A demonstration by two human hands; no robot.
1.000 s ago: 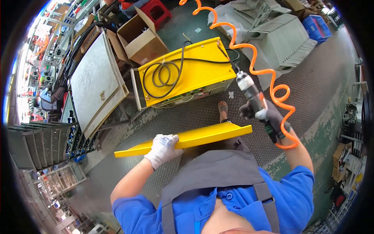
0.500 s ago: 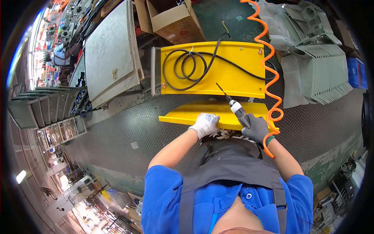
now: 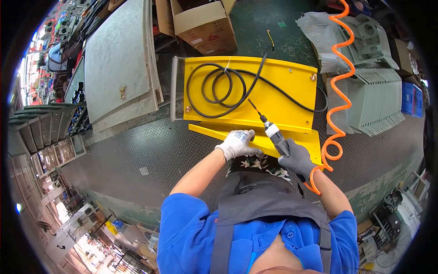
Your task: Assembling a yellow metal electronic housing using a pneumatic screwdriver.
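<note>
My left hand [image 3: 237,144], in a white glove, has its fingers closed over the near edge of a bent yellow metal panel [image 3: 299,138]. In my right hand [image 3: 297,160], in a dark grey glove, is a power screwdriver [image 3: 277,138] with a white and black body. Its long thin bit points up and left, over a larger yellow panel [image 3: 278,86]. An orange coiled air hose [image 3: 340,84] runs down to my right wrist. On the larger panel lies a looped black cable [image 3: 230,104]. The smaller panel slants in front of it, nearer my body.
Large grey sheets [image 3: 121,59] lie at the left, with small brass-coloured parts [image 3: 122,91] on top. Behind stands an open cardboard box [image 3: 205,29]. Stacked pale grey metal parts [image 3: 378,98] and a blue crate [image 3: 412,99] are at the right. Dark tread plate [image 3: 169,150] lies below.
The smaller panel has turned, its left end swinging away from me and its right end toward me. The hose has swung right. Both hands keep their hold while the view shifts slightly.
</note>
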